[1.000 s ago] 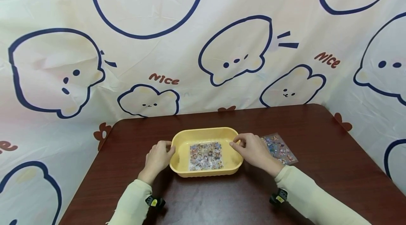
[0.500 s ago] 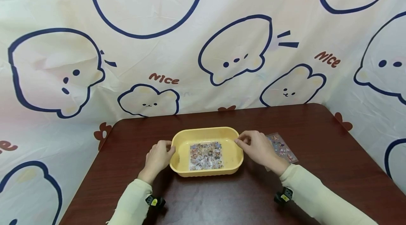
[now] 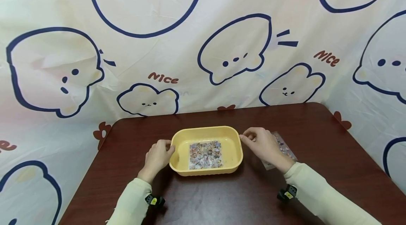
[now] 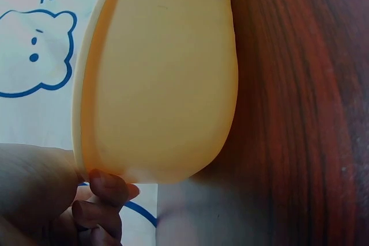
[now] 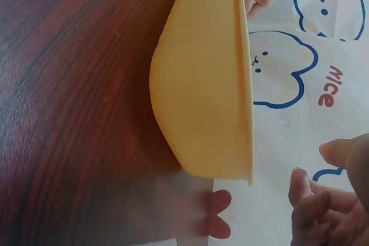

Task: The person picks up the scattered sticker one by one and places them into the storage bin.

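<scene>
On the table stands a yellow plastic tray (image 3: 206, 172) with a raised rim. My left hand (image 3: 157, 155) pinches the tray's left rim, the thumb over the edge and the fingers outside it, as the left wrist view shows. Inside the tray lies a clear sheet or flat packet covered with small colourful printed figures (image 3: 206, 154). Just off the tray's right end is my right hand (image 3: 262, 144). The right wrist view shows a gap between its thumb and fingers (image 5: 330, 200), with nothing held and the tray apart from them.
A second clear sheet with small printed figures (image 3: 283, 146) lies on the table right of the tray, partly hidden by the right hand. The dark brown table (image 3: 222, 200) meets a cartoon-printed cloth (image 3: 190, 59) at its back and sides.
My right hand has let go of the tray's right rim and moved right, over more of the second sheet. The left hand and the tray stay in place.
</scene>
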{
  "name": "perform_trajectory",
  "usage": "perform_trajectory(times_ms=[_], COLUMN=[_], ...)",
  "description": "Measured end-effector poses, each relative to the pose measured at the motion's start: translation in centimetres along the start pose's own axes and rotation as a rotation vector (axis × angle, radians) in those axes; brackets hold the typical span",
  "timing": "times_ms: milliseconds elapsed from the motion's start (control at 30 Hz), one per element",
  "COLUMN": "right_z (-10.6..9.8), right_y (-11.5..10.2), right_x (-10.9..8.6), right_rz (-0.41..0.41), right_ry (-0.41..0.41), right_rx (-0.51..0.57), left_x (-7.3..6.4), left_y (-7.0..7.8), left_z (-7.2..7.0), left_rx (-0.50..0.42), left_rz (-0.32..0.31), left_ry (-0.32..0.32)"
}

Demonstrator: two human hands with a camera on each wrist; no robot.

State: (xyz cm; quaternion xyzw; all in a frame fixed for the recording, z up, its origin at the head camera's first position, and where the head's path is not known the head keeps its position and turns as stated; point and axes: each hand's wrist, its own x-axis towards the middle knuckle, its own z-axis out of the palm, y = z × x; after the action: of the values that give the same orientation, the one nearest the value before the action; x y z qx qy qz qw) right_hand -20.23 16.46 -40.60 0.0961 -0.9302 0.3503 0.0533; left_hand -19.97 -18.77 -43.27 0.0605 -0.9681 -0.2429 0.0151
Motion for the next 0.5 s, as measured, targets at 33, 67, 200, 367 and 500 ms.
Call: perform_trajectory(times_ms=[33,67,200,367,500], right_z=[-0.1,-0.2,-0.4,-1.0,-1.5], right_y=[0.1,0.2,0.9,1.7,2.3], right_x=[0.0,0.0,0.1,0.0,-0.1], right_rz=[-0.002,-0.002,0.004,0.040,0.063], right_ry=[0.003,0.006,0.009,0.009,0.002], right_rx=[-0.003,-0.002,-0.001,-0.054,-0.076], left_x=[0.0,0.0,-0.1,-0.1,0.0], left_y=[0.0,0.0,-0.1,0.0,0.1], left_z=[0.0,0.0,0.0,-0.1,-0.1], left_rx=[0.000,0.000,0.000,-0.001,-0.003], left_rz=[-0.001,-0.003,-0.013,-0.010,-0.005], left_ry=[-0.001,-0.003,-0.006,-0.008,-0.008])
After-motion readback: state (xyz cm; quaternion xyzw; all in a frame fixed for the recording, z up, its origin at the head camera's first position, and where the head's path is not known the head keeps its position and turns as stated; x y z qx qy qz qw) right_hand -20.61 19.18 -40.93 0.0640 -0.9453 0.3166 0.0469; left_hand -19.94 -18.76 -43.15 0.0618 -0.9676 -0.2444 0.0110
